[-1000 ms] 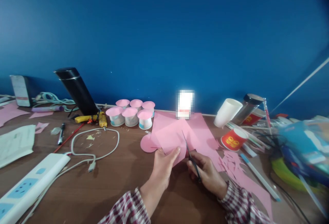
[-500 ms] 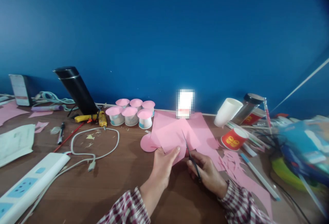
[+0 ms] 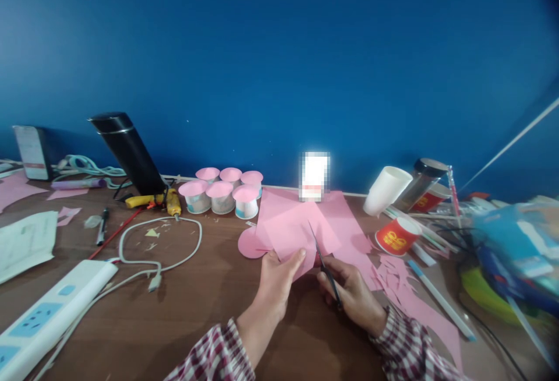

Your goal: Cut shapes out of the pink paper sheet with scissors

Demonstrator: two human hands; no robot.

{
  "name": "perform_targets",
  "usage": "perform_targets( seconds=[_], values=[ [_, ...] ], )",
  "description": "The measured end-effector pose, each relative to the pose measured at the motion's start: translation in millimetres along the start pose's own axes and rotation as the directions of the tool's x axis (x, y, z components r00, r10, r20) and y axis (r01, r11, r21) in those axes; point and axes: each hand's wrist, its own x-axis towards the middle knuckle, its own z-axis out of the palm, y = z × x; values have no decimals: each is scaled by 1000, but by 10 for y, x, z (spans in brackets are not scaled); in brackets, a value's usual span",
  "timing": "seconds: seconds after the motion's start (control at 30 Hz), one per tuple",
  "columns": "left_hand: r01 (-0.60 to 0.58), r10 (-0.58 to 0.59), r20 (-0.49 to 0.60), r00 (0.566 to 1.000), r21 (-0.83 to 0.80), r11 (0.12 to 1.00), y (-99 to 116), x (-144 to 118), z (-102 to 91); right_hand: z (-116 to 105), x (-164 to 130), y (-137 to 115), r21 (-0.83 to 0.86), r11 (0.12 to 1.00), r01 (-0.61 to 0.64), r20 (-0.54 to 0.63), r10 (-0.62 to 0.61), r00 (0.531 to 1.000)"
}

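Note:
My left hand point(image 3: 279, 282) pinches a sheet of pink paper point(image 3: 290, 241) near its lower edge, thumb on top. Black-handled scissors point(image 3: 329, 281) sit in my right hand point(image 3: 353, 296), their blade lying over the pink sheet and pointing up and left. The lower blade is hidden by the paper. Under the held sheet lies a larger pink sheet point(image 3: 345, 212) on the table. A round pink paper piece point(image 3: 250, 243) rests just left of my left hand.
Several small cups with pink tops point(image 3: 220, 197) stand behind on the left. A glue gun point(image 3: 173, 201), a white cable and a power strip point(image 3: 56, 305) lie left. On the right are a red paper cup point(image 3: 398, 236), a tilted white cup point(image 3: 388, 190) and pink scraps point(image 3: 419, 305).
Both hands, the paper and the scissors keep nearly the same pose. The view has shifted very slightly.

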Motion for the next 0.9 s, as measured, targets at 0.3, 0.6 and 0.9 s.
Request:
perform_targets(
  seconds=[0.3,0.6,0.9],
  values=[
    [-26,26,-28,999,12,1000,-7,12,-6,22,0,-41,16,999,-34,-22,34,999],
    [12,-9,-52,999,63,998,-69,22,-39,17,7,-51,47,999,4,-5,-3,1000],
    [2,-1,-18,1000,61,998,-50,11,-26,6,0,-20,67,998,-12,4,12,1000]
  ],
)
